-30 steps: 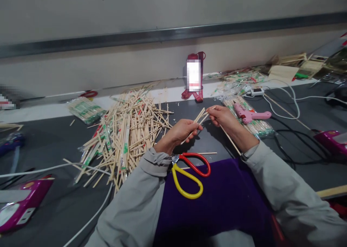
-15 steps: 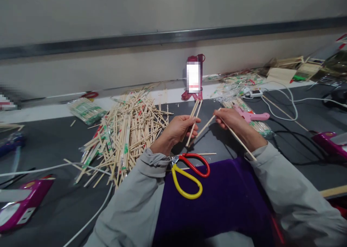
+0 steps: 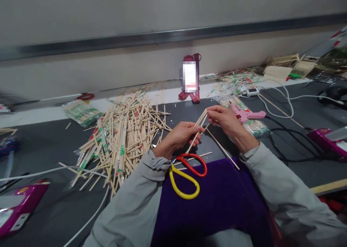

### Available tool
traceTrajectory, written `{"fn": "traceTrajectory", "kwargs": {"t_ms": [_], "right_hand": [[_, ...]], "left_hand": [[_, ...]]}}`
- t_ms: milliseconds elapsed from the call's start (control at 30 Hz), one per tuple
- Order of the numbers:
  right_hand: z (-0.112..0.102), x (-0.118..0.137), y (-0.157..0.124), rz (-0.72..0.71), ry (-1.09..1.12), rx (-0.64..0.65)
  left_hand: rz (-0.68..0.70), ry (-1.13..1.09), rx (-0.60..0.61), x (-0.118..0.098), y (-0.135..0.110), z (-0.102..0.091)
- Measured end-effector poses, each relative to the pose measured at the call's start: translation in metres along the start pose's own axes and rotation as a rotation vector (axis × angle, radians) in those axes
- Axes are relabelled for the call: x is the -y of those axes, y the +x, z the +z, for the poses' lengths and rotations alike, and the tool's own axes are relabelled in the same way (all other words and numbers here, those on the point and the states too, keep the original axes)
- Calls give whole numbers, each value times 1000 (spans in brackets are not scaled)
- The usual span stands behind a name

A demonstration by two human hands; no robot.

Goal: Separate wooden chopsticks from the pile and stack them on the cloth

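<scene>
Several thin wooden chopsticks (image 3: 199, 131) are in my left hand (image 3: 184, 134), closed round them with their far ends pointing up and to the right. My right hand (image 3: 220, 116) pinches those upper ends, thumb and fingers pressed together. A further chopstick (image 3: 222, 148) slants from under my right hand to the purple cloth (image 3: 217, 200); whether the hand holds it is unclear. Scissors with one red and one yellow handle (image 3: 185, 196) lie below my left wrist, blades mostly hidden by my sleeve. Left of my left hand spreads a big heap of loose and wrapped chopsticks (image 3: 130, 131).
A pink glue gun (image 3: 248, 115) lies on a chopstick pack right of my right hand. Another pack (image 3: 82, 112) lies at far left. A phone on a red stand (image 3: 195, 95) is ahead. White cables (image 3: 287, 95) and magenta devices (image 3: 28, 203) flank the workspace.
My right hand has moved left to the upper ends of the sticks in my left hand. The slanting stick near it now lies lower, its end on the purple cloth.
</scene>
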State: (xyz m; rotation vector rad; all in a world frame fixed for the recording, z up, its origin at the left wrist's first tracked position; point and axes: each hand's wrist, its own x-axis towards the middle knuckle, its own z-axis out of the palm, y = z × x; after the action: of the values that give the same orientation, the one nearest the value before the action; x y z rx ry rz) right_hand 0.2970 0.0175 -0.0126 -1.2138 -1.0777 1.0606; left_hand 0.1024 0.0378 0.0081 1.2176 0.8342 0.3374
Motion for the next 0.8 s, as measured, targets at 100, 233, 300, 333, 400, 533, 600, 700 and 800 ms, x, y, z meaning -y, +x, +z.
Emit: {"fn": "traceTrajectory", "kwargs": {"t_ms": [100, 233, 300, 333, 400, 533, 600, 700, 800], "right_hand": [[-5, -2, 1, -67, -142, -3], [-12, -1, 1, -143, -522, 21], [-14, 1, 1, -173, -710, 36], [-15, 3, 1, -184, -768, 43], [-15, 5, 0, -183, -816, 64], [-14, 9, -2, -41, -676, 98], [-12, 10, -4, 61, -487, 91], [-10, 9, -5, 131, -280, 80], [-7, 3, -5, 114, -260, 91]], "left_hand": [[-37, -1, -42, 1, 2, 1], [-22, 39, -108, 2, 3, 1], [-8, 84, -140, 4, 2, 2], [-2, 108, -153, 5, 2, 2], [16, 146, -172, 7, 2, 3], [61, 173, -179, 11, 4, 3], [87, 185, -177, 13, 5, 4], [124, 228, -185, 14, 6, 5], [141, 269, -197, 15, 6, 6]]}}
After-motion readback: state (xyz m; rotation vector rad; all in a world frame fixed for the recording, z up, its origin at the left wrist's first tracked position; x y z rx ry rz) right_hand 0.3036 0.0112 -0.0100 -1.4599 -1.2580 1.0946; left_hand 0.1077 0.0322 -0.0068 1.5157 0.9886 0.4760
